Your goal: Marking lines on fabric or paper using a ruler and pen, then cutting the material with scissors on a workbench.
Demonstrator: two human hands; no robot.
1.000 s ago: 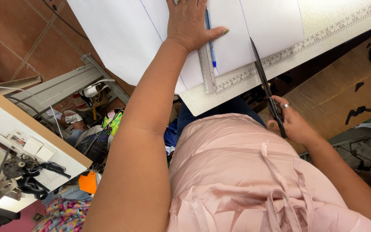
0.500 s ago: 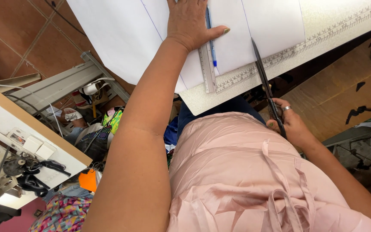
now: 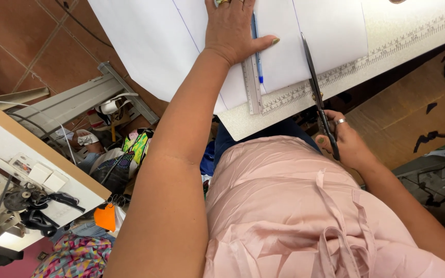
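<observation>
We see the left hand (image 3: 231, 28) pressed flat, fingers spread, on the white paper sheet (image 3: 155, 41) lying on the table (image 3: 387, 36), covering a blue pen (image 3: 257, 56) beside a metal ruler (image 3: 251, 85). The right hand (image 3: 346, 141) grips black scissors (image 3: 316, 87) by the handles; the blades lie nearly together at the sheet's near edge

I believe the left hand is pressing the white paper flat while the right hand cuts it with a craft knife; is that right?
Not quite: the right hand holds black scissors, not a craft knife, as the head view shows. The left hand does press the white paper flat.
</observation>
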